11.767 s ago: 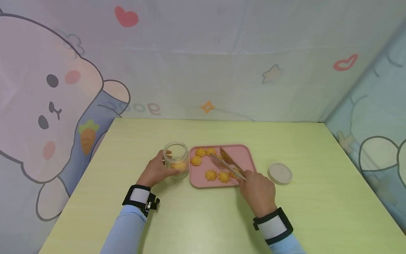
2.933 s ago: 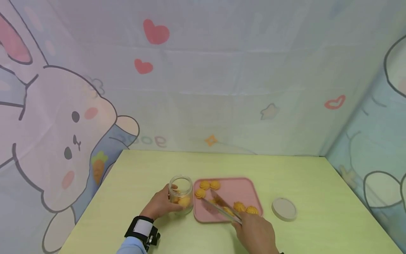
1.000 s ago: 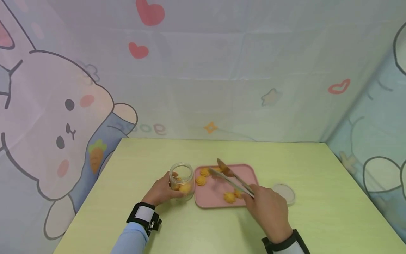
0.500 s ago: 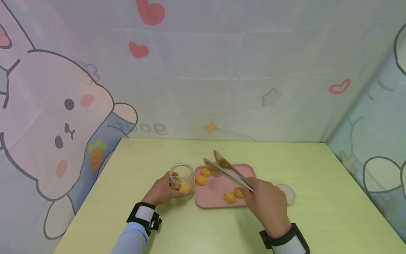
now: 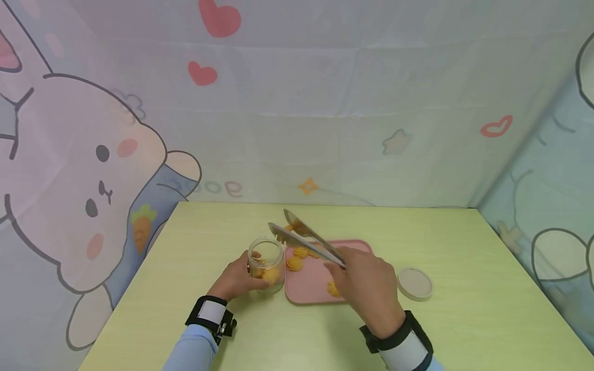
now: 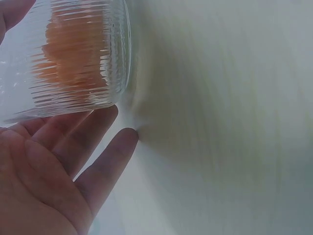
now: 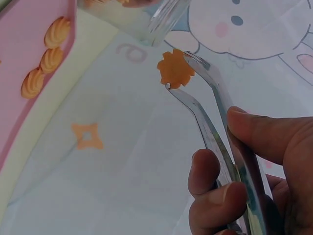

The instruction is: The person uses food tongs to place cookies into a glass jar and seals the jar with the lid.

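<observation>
My left hand [image 5: 236,278] grips a clear glass jar [image 5: 275,260] at the left edge of the pink tray, thumb in front and fingers behind. Yellow-orange swirl cookies lie in its bottom; the left wrist view shows them blurred through the ribbed glass [image 6: 73,49]. My right hand [image 5: 371,283] holds metal tongs [image 5: 306,245], thumb on one arm and fingers on the other. Between the tongs' tips is one cookie [image 7: 175,69], raised above the table just behind and right of the jar's mouth. Several cookies [image 5: 294,264] lie on the tray; my right hand hides part of it.
The pink tray [image 5: 315,291] lies right of the jar on the pale yellow-green table [image 5: 455,242]. A round whitish lid [image 5: 415,284] lies flat to the right of the tray. A printed cloth [image 5: 297,129] hangs behind the table's back edge.
The tongs have risen from the tray and swung left towards the jar with a cookie. The left hand and jar keep still lately; the jar holds more cookies than 11.8 seconds ago.
</observation>
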`<state>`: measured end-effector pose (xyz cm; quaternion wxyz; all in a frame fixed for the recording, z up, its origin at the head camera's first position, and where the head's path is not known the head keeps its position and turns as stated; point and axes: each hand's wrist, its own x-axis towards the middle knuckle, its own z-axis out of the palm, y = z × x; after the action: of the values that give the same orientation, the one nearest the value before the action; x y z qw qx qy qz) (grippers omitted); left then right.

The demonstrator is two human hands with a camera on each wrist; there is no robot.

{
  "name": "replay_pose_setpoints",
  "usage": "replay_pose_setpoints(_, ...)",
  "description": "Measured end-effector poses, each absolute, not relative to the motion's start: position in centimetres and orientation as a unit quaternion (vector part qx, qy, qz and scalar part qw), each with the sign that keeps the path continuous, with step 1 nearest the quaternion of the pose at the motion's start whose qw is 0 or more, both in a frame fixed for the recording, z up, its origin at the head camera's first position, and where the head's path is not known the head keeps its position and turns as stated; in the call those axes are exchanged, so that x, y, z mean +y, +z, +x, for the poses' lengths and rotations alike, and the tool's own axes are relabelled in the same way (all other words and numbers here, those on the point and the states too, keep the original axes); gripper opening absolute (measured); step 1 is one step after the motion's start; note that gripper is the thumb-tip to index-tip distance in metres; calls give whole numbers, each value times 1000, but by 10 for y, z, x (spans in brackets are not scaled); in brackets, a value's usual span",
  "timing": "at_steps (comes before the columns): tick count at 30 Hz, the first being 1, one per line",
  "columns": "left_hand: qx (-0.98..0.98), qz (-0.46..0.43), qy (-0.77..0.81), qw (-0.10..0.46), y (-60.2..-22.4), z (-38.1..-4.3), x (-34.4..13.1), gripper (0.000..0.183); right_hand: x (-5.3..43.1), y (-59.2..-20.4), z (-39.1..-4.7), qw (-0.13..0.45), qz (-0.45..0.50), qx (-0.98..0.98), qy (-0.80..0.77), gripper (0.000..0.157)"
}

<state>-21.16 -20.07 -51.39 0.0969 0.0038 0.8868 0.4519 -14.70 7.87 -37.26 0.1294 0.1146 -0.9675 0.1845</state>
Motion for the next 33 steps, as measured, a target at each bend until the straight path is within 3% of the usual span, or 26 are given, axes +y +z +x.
replay_pose_setpoints(16, 882, 9, 462, 97, -513, -209, -202, 77, 56, -377, -144, 160, 165, -957, 179, 21)
replay_pose_setpoints(33, 887, -6, 450, 103, -513, -210, -200, 79, 73, -378, -150, 137, 118, -969, 171, 22)
